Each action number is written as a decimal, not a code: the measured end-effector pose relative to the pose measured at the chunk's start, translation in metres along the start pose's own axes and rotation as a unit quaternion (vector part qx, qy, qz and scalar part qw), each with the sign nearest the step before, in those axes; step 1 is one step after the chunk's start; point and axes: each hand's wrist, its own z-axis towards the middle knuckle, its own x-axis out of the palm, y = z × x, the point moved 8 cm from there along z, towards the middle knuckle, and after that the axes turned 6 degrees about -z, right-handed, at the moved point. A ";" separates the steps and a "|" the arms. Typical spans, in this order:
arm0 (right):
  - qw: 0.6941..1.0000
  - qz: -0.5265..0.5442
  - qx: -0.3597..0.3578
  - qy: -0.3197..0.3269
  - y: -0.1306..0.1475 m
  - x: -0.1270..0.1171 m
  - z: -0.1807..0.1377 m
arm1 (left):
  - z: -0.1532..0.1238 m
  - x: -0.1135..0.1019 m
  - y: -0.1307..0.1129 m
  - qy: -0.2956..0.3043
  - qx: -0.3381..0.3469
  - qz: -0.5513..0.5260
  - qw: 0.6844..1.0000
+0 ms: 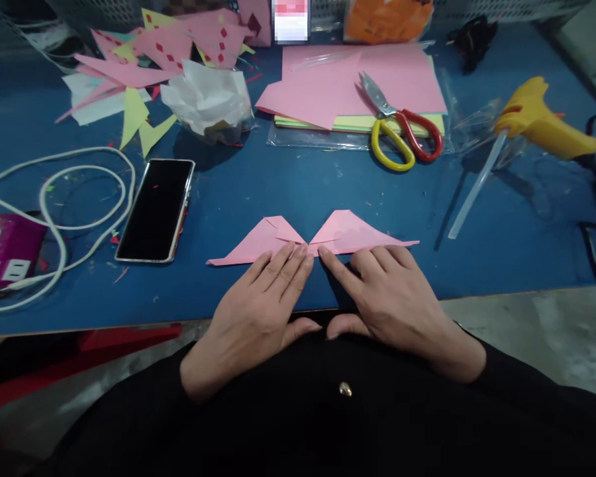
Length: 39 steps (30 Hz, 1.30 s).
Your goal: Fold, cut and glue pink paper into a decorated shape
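Observation:
A folded pink paper [340, 232] lies near the front of the blue table, spread wide with two raised peaks and a notch between them. My left hand [263, 301] rests flat on its lower edge, fingers stretched out just left of the notch. On the other side, my right hand [390, 295] presses its extended index fingertip to the paper right of the notch, its other fingers bent over the lower edge. Both thumbs point inward at the table's front edge, apart from each other. The paper under the fingers is hidden.
Scissors [390, 119] with red and yellow handles lie on stacked pink sheets [322, 86]. A yellow glue gun [541, 122] is at right. A phone [156, 212], white cable [54, 199] and purple device [10, 248] are at left. Behind are paper scraps [179, 40] and crumpled white paper [208, 96].

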 end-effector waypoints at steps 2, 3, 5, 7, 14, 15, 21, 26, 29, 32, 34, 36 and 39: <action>1.000 -0.005 0.010 0.005 -0.007 -0.001 -0.007 | -0.001 -0.001 -0.001 0.007 0.003 0.007 1.000; 1.000 -0.009 0.017 0.008 -0.011 -0.001 -0.011 | -0.001 -0.002 -0.001 0.009 0.005 0.011 1.000; 0.999 -0.022 0.038 0.012 -0.020 -0.002 -0.021 | -0.001 -0.003 -0.002 0.016 0.006 0.017 1.000; 0.996 -0.043 0.071 0.012 -0.030 -0.001 -0.031 | 0.000 -0.003 -0.002 0.016 0.006 0.021 1.000; 0.986 -0.091 0.141 -0.002 -0.045 0.001 -0.049 | -0.002 -0.001 0.000 0.012 0.008 0.027 1.000; 0.986 -0.090 0.140 -0.003 -0.044 0.002 -0.050 | -0.006 -0.001 0.002 0.014 0.004 0.028 1.000; 0.987 -0.087 0.138 -0.006 -0.044 0.002 -0.050 | -0.047 -0.014 0.035 0.003 -0.088 0.036 0.995; 0.986 -0.093 0.136 0.002 -0.042 0.003 -0.050 | -0.068 -0.028 0.049 -0.018 -0.158 0.055 0.986; 0.985 -0.105 0.137 0.008 -0.040 0.003 -0.049 | -0.056 -0.035 0.044 -0.056 -0.160 0.075 0.983; 0.984 -0.112 0.137 0.003 -0.039 0.002 -0.049 | -0.029 -0.028 0.029 -0.053 -0.106 0.059 0.991; 0.984 -0.109 0.138 0.004 -0.039 0.002 -0.049 | -0.012 -0.016 0.015 -0.016 -0.046 0.021 0.999; 0.984 -0.106 0.142 0.009 -0.040 0.002 -0.050 | -0.002 -0.006 0.007 0.016 -0.016 -0.006 1.000; 0.981 -0.112 0.157 0.015 -0.041 0.003 -0.053 | 0.002 0.001 0.003 0.030 -0.013 -0.020 0.999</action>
